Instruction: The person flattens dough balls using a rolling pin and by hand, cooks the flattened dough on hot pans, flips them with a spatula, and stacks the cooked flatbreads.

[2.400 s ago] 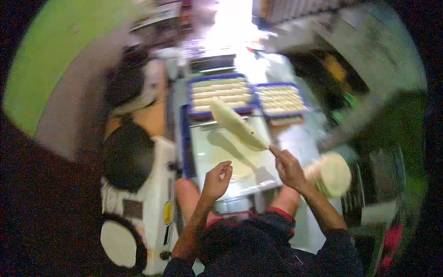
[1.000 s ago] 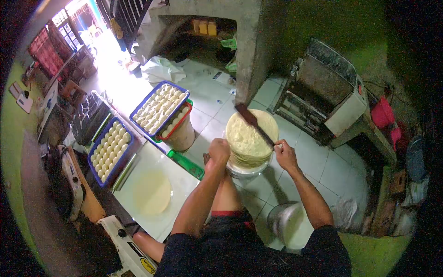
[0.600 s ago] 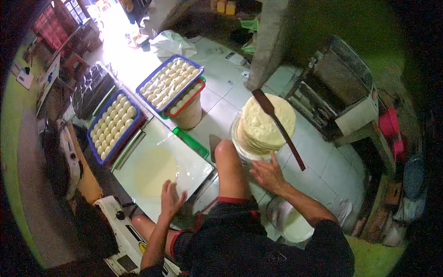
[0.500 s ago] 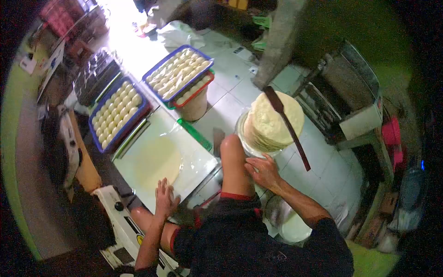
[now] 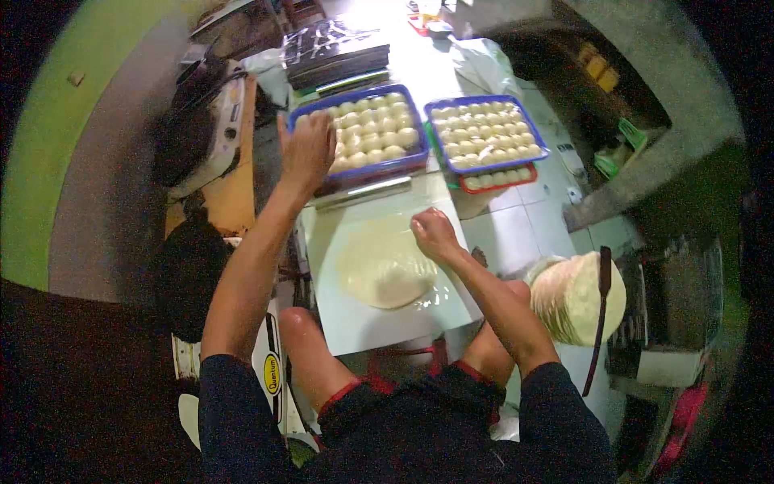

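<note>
My left hand [image 5: 309,153] reaches over the left side of a blue tray [image 5: 367,172] of dough balls [image 5: 371,129]; its fingertips are partly hidden among the balls. Closer to me, a flat round of dough [image 5: 383,262] lies on a white board [image 5: 339,327] covered with clear film. My right hand [image 5: 435,232] is closed above the right edge of that round, and what it holds, if anything, is too small to make out. On the right stands a tall stack of thin flatbreads [image 5: 572,298], with a dark wooden spatula [image 5: 601,310] lying across its top.
A second blue tray [image 5: 484,167] of dough balls rests on a red tray [image 5: 500,187] at the back right. To the left are a white stove [image 5: 270,331] and a dark round pan [image 5: 193,274]. A metal machine [image 5: 677,298] stands at the far right.
The view has turned left. My left hand has moved from the board's near edge to the tray of dough balls. My right hand has left the stack's side for the board and closed.
</note>
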A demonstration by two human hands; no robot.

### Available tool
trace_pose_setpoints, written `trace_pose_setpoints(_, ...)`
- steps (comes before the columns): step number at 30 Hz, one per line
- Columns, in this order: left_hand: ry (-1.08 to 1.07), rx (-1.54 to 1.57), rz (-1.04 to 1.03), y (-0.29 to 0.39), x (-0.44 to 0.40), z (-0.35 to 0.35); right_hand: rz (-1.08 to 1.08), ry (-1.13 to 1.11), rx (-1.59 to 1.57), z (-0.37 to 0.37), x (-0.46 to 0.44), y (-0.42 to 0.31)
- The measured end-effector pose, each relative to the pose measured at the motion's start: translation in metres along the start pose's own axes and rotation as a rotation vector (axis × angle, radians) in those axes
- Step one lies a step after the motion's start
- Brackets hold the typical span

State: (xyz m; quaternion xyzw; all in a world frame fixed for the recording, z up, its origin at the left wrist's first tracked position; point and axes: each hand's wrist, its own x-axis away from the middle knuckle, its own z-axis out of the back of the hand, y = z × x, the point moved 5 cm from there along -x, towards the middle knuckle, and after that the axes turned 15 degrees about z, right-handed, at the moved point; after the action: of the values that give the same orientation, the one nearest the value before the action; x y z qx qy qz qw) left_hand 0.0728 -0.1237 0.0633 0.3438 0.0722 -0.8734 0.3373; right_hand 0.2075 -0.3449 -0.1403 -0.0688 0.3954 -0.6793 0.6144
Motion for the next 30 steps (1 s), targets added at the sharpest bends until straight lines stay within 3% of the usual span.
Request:
trace_pose_setpoints(1, 0.171, 0.039, -0.031, 0.003, -0.014, 0.018, -0.013, -0.035, 0.023, -0.022, -0.015, 0.008)
trace_pose_setpoints(4, 0.041, 0.21, -0.018, 0.018, -0.007, 0.049, 0.191, -0.233, 0.101, -0.063, -0.056, -0.01)
trace_pose_setpoints(6, -0.476, 0.38, 0.299, 0.014, 0.046, 0.023, 0.304, -0.244, 0.034, -0.084, -0.065, -0.009)
trace_pose_setpoints(10, -0.695, 0.438, 0.363, -0.008, 0.201, -0.055, 0.43, -0.279, 0.092, -0.104, -0.061, -0.005)
trace_pose_setpoints(12, -0.586, 0.34, 0.412, -0.011, 0.227, -0.072, 0.605, -0.219, 0.184, -0.108, -0.053, -0.005)
trace_pose_setpoints(15, -0.507, 0.306, 0.37, -0.018, 0.234, -0.094, 0.782, -0.358, -0.06, -0.11, -0.051, 0.005)
trace_pose_setpoints(18, -0.51, 0.366, 0.357, -0.024, 0.235, -0.107, 0.717, -0.39, -0.21, -0.106, -0.059, 0.005)
trace_pose_setpoints(21, -0.519, 0.455, 0.402, -0.026, 0.237, -0.112, 0.725, -0.551, -0.118, -0.118, -0.063, 0.007)
trace_pose_setpoints(24, -0.496, 0.526, 0.446, -0.029, 0.239, -0.11, 0.676, -0.541, 0.008, -0.123, -0.055, 0.004)
trace_pose_setpoints(27, -0.509, 0.44, 0.351, -0.028, 0.24, -0.105, 0.926, -0.34, -0.192, -0.108, -0.054, -0.006)
trace_pose_setpoints(30, -0.534, 0.465, 0.264, -0.027, 0.251, -0.106, 0.634, -0.691, -0.31, -0.098, -0.063, -0.004)
